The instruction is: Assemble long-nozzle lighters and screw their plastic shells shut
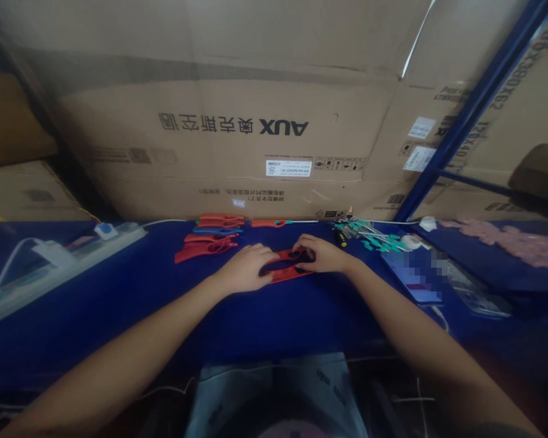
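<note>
Both hands rest on a flat red plastic handle piece (287,267) with dark oval openings, lying on the blue table (274,316). My left hand (245,266) curls over its left end with fingers closed on it. Its right end is pinched by my right hand (322,253), fingers bent over the edge. Just beyond my left hand lies a pile of similar red handle pieces (206,246), with one blue piece (217,231) among them.
Several green-handled screwdrivers (369,236) lie at the back right. A white power strip (80,246) with cables runs along the left. A phone (413,274) lies at right. Large cardboard boxes (237,140) wall the back; a blue metal post (466,109) slants at right.
</note>
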